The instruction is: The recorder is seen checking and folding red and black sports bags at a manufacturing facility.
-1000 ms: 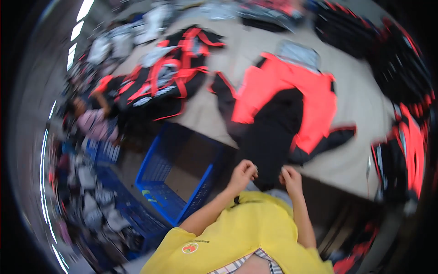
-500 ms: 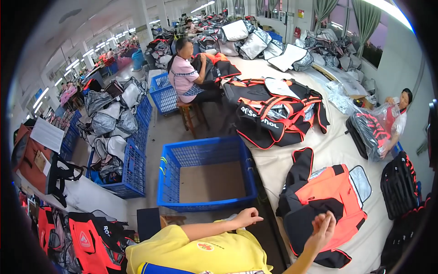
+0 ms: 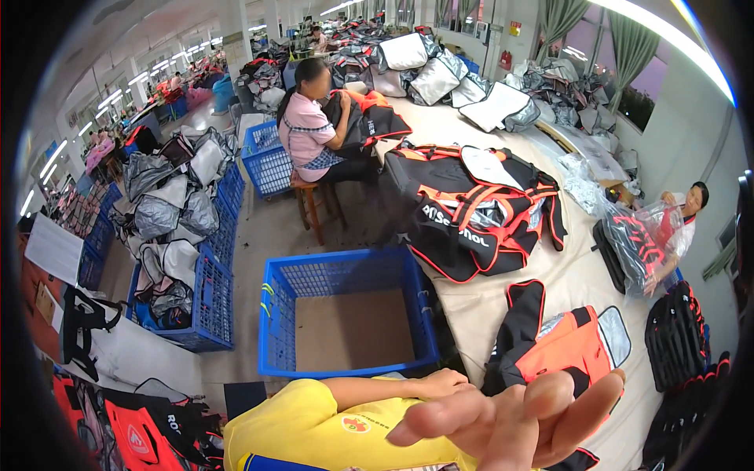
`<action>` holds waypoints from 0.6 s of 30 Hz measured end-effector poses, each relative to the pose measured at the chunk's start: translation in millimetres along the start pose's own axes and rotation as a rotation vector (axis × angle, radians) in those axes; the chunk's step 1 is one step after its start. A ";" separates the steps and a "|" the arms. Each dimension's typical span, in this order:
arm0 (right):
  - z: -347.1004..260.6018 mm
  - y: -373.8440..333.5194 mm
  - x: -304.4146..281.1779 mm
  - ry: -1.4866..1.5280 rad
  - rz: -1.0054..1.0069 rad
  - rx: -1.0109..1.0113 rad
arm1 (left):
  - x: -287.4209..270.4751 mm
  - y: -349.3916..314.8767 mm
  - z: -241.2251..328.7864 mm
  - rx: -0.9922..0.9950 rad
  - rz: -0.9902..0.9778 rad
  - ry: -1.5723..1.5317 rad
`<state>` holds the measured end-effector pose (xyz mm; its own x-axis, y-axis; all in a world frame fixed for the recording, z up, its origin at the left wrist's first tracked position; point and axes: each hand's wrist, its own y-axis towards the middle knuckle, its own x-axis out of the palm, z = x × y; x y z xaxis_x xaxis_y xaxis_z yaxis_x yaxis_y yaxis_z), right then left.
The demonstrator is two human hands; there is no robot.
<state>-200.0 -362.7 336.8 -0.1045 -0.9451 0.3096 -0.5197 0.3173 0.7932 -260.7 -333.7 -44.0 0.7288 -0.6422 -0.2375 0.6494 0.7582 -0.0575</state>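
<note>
My right hand (image 3: pixel 522 416) is raised close to the camera, its fingers spread and nothing between them. Behind its fingers, my left hand (image 3: pixel 444 382) lies near the front of my yellow shirt (image 3: pixel 314 412); its fingers are partly covered, so I cannot tell how far they are closed. Beyond the right hand, an orange and black bag (image 3: pixel 561 345) with a grey-lined flap lies on the cream-covered table (image 3: pixel 471 302). The right hand hides part of this bag. Neither hand visibly touches it.
A blue plastic crate (image 3: pixel 349 370) stands left of the table. A larger black and orange bag (image 3: pixel 479 208) lies farther up the tabletop. One co-worker (image 3: pixel 310 133) sits handling a bag; another (image 3: pixel 683 224) holds a plastic-wrapped one. Crates of silver-lined pieces (image 3: pixel 181 290) stand left.
My right hand has risen from over the orange and black bag toward the camera, its fingers spreading. My left hand has stayed near my shirt. The whole view has shifted slightly.
</note>
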 end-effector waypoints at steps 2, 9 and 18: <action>7.6 27.9 -16.3 0.159 -0.209 0.118 | -9.8 1.9 -8.3 -0.131 -0.132 0.012; 63.8 64.8 -34.3 -0.030 0.187 -0.202 | -18.1 7.6 -26.4 -0.163 -0.055 -0.065; 35.3 -75.9 -107.3 -0.220 0.482 0.033 | -30.4 19.7 -28.4 -0.350 0.004 -0.073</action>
<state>-179.3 -288.1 224.8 -0.5116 -0.6877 0.5152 -0.3951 0.7207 0.5697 -276.2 -296.1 -65.5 0.7530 -0.6359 -0.1691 0.5421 0.7453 -0.3882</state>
